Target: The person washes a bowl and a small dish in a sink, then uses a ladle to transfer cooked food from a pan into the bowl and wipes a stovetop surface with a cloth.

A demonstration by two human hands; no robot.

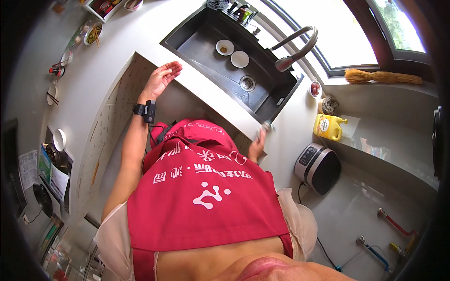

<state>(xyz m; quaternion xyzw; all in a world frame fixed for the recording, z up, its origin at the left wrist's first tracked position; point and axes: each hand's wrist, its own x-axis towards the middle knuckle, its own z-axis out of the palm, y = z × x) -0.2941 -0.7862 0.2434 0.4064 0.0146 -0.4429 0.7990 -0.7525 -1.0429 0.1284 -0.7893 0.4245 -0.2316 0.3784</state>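
My left hand [160, 81] is raised near the counter's front edge, palm partly showing, fingers extended and nothing in it; a black strap with a small device circles that wrist. On the other side, my right hand [257, 145] is at the counter edge by the sink's near right corner. Its fingers close on a small greyish object [267, 125], too blurred to name. Beyond the counter edge lies a dark sink [205, 58] holding two white bowls; one bowl [225, 47] has brownish residue inside, the other [240, 59] looks empty. A drain [247, 83] shows beside them.
A pull-down faucet [299, 52] arches over the sink. To the right are a bowl of reddish round items [315, 89], a yellow jug [327, 127] and a countertop appliance [318, 168]. Along the left counter are a food bowl with chopsticks [92, 34], a bottle [57, 71] and a white bowl [59, 139].
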